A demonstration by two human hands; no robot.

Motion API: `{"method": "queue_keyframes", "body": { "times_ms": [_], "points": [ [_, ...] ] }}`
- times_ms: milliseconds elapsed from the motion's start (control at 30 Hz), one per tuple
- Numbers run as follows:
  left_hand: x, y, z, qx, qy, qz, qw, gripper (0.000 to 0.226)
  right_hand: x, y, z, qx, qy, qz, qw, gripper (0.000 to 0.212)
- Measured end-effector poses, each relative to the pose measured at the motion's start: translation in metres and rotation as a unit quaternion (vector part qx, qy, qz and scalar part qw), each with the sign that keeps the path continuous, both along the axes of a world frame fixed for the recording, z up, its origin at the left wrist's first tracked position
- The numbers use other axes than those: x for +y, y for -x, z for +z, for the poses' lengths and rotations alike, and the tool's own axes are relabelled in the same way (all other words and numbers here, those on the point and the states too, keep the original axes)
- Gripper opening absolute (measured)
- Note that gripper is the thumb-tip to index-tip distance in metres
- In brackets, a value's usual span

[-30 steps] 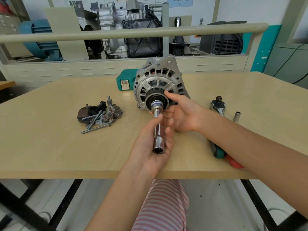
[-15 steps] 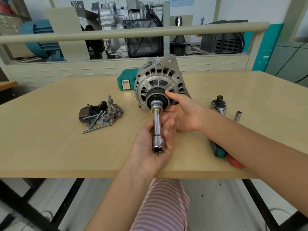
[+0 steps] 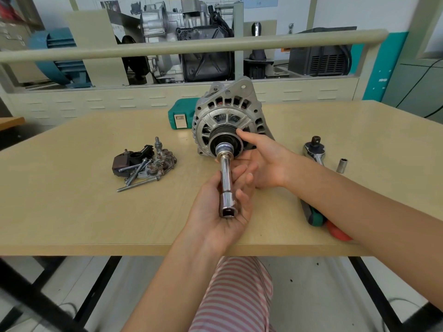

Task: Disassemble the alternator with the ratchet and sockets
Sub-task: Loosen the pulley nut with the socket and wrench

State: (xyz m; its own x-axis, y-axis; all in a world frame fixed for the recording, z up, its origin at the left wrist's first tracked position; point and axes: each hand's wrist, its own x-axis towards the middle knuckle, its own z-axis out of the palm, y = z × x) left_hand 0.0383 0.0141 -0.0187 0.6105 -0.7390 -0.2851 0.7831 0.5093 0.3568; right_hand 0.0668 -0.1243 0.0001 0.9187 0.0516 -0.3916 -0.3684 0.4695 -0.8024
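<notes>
Alternator (image 3: 227,116), heavy cast metal, standing on the surface (image 3: 72,212) with socket extension (image 3: 225,178) seated at its pulley.
We are cradling the slick extension in loosely curled left hand (image 3: 223,207) fingers; right hand (image 3: 263,161), fingers straight, is bracing the pulley.

1. The ratchet (image 3: 314,149) lies on the table (image 3: 72,212), but the right forearm covers the middle of its handle; only the head and the green and red end show.
2. The socket (image 3: 224,149) on the extension bar (image 3: 225,176) covers the pulley nut, so the nut cannot be seen.
3. The right hand (image 3: 266,161) hides the lower right part of the alternator (image 3: 227,116) and where it meets the table.
4. The green case (image 3: 179,116) is partly behind the alternator.
5. The small parts (image 3: 146,164) lie in a heap; the single pieces are too small to tell apart.
6. Both arms are cut off by the picture's edge.
7. The blue sign at the top edge is cut off, and its writing is too small to read.
</notes>
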Motion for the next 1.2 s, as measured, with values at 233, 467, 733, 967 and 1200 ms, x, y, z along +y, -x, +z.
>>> {"method": "queue_keyframes", "body": {
  "times_ms": [233, 467, 733, 967, 1200],
  "points": [
    [-0.0022, -0.0002, -0.0017, -0.003, -0.019, 0.017, 1.000, 0.019, 0.0020, 0.0012, 0.0005, -0.007, 0.011, -0.014, 1.000, 0.049],
    [-0.0046, -0.0003, -0.0006, 0.006, -0.009, 0.024, 1.000, 0.024, -0.0007, -0.0012, -0.0012, -0.002, 0.012, -0.014, 1.000, 0.052],
    [-0.0017, 0.0000, -0.0003, 0.004, -0.019, 0.011, 1.000, 0.029, 0.0009, 0.0020, 0.0010, -0.004, -0.004, -0.008, 1.000, 0.050],
    [-0.0045, 0.0026, -0.0003, -0.016, -0.039, 0.026, 0.999, 0.013, 0.0016, 0.0003, -0.0006, -0.008, 0.033, -0.021, 0.999, 0.051],
    [0.0005, 0.0006, 0.0021, -0.017, -0.001, -0.025, 1.000, 0.036, 0.0001, 0.0042, 0.0034, -0.002, -0.018, 0.009, 1.000, 0.053]
  ]
}}
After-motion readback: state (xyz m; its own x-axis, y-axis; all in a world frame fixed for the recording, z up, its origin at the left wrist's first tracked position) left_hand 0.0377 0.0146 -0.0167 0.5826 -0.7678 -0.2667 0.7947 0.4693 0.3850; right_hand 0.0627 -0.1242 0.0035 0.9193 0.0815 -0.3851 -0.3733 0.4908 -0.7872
